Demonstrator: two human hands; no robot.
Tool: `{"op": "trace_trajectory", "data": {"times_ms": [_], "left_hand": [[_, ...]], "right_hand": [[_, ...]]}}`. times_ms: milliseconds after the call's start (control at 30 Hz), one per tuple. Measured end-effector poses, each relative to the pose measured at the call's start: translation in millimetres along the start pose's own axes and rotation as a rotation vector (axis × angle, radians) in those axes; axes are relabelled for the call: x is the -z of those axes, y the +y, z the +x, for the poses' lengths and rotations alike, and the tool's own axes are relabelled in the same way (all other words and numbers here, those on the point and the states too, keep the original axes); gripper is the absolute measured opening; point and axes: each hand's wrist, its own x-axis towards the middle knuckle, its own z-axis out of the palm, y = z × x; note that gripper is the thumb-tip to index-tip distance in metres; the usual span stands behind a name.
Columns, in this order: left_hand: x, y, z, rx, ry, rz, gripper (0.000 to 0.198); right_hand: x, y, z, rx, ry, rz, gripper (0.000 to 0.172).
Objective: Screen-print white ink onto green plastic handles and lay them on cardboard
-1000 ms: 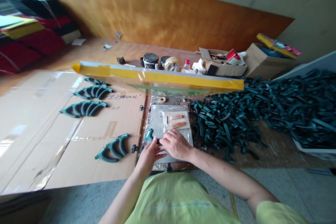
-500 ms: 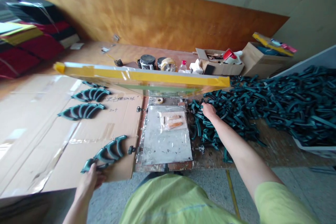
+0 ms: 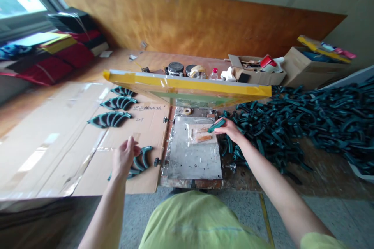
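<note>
My right hand (image 3: 230,130) is closed on a dark green curved plastic piece (image 3: 216,125), holding it over the right edge of the grey metal plate (image 3: 194,155) under the raised yellow-framed screen (image 3: 187,84). My left hand (image 3: 125,155) hovers with loose, spread fingers above a fanned group of green pieces (image 3: 139,161) on the cardboard sheet (image 3: 73,140); it holds nothing. A large heap of the same green pieces (image 3: 292,120) lies to the right of the plate.
Two more fanned rows of green pieces (image 3: 112,118) lie further back on the cardboard. Jars, tape and a bottle (image 3: 189,71) stand behind the screen. Open cardboard boxes (image 3: 304,68) sit at the back right. Stacked coloured sheets (image 3: 61,50) lie at the far left.
My right hand has come back from the heap with one green piece. My left hand has let go of the piece it laid down and lifted above that group.
</note>
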Motion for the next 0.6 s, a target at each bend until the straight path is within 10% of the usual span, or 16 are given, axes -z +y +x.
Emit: {"op": "trace_trajectory", "data": {"times_ms": [267,467,600], "left_hand": [[-66.8,158,5,-0.349,-0.078,-0.499,0.042],[-64.2,187,9,-0.443,0.036,-0.553,0.027],[-63.7,181,7,-0.386,-0.038,-0.492,0.035]], "right_hand": [[-45,27,23,0.27,-0.037,-0.541,0.016],[-58,27,8,0.523,0.026,-1.045,0.024],[-86,28,6,0.656,-0.158,-1.192,0.05]]}}
